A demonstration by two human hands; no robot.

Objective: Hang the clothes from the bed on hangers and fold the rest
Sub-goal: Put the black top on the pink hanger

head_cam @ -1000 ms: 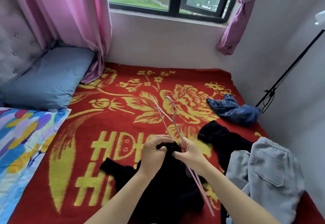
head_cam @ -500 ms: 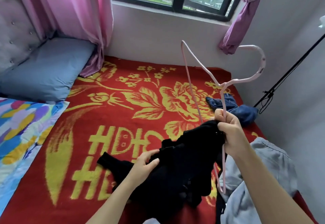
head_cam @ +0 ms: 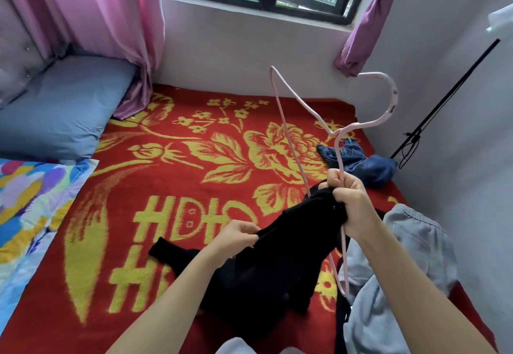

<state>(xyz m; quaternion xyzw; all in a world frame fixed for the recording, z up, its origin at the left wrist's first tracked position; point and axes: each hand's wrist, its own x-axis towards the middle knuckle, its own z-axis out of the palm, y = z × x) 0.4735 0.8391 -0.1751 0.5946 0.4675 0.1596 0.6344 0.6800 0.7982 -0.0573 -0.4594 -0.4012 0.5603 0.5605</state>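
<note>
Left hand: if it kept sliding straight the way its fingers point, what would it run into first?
The left hand pinches the black garment, so that comes first; past that fold, likely the right hand gripping the pink hanger, though depth is unclear.

right hand (head_cam: 351,201) gripping pink hanger (head_cam: 288,128), left hand (head_cam: 236,235) pinching black garment (head_cam: 277,256)

One hanger (head_cam: 394,95); two hands: left hand (head_cam: 236,235), right hand (head_cam: 351,201); one pillow (head_cam: 63,115).

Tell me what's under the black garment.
Only the red blanket shows around the black garment, whose folds cover part of the yellow lettering. Anything else beneath is hidden.
</note>
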